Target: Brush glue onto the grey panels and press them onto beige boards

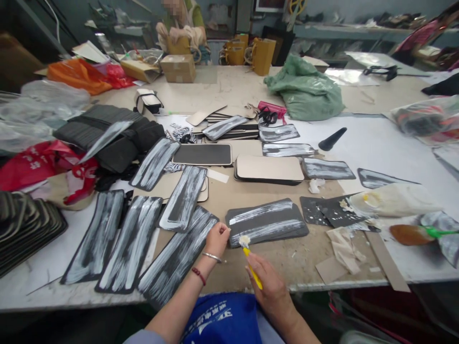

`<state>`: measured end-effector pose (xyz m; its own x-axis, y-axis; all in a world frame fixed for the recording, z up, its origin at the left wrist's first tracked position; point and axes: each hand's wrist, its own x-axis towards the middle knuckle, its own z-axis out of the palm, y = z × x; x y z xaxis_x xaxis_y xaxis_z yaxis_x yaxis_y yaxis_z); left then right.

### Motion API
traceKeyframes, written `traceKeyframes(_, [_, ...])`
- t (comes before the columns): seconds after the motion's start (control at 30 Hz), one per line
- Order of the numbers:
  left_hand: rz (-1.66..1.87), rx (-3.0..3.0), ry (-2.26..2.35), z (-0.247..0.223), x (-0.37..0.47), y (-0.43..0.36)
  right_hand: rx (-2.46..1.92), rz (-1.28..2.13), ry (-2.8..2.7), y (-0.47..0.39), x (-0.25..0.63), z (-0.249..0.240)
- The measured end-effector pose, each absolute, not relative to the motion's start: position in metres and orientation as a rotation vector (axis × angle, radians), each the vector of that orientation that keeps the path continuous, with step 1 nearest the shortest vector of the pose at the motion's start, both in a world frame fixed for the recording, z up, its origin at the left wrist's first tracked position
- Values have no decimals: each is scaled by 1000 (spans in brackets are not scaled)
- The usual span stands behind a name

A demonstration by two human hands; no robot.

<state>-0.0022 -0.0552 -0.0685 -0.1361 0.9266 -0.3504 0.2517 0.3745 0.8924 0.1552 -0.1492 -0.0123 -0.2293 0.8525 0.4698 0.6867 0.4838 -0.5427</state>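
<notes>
My right hand [267, 282] is closed round a yellow-handled brush [254, 271], whose white-coated tip is at the lower edge of a dark panel [267, 222]. Two white streaks run along that panel. At its left end, my left hand [217, 239] has its fingers curled together; whether they pinch anything is too small to make out. Under and beside my left wrist lies a larger streaked panel [179, 258]. More white-streaked panels [131, 243] lie to the left, partly overlapping. Beyond the panel by the brush is a stack of beige-topped pieces [269, 168].
At the right are a glue-smeared bag [398, 199], a brown bottle [410, 234] and cloth scraps [346, 248]. A green plastic bag [306, 88] and cardboard box [178, 68] stand farther back. Dark stacked pieces [28, 229] fill the left edge. A person [182, 24] is across the table.
</notes>
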Motion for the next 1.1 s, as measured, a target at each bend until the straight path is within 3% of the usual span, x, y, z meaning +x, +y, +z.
traceKeyframes(0.33, [829, 801, 1510, -77, -6, -51, -1525, 660, -1457, -107, 156, 2])
traceKeyframes(0.5, [858, 783, 1504, -73, -5, -53, -1550, 969, -1089, -70, 143, -19])
traceKeyframes(0.73, [879, 780, 1503, -74, -4, -53, -1698, 820, -1132, -71, 167, -22])
traceKeyframes(0.93, [874, 817, 1511, -81, -5, -54, -1558, 1165, -886, -81, 155, -24])
traceKeyframes(1.1, [869, 844, 1487, -79, -4, -57, -1699, 905, -946, -78, 208, -34])
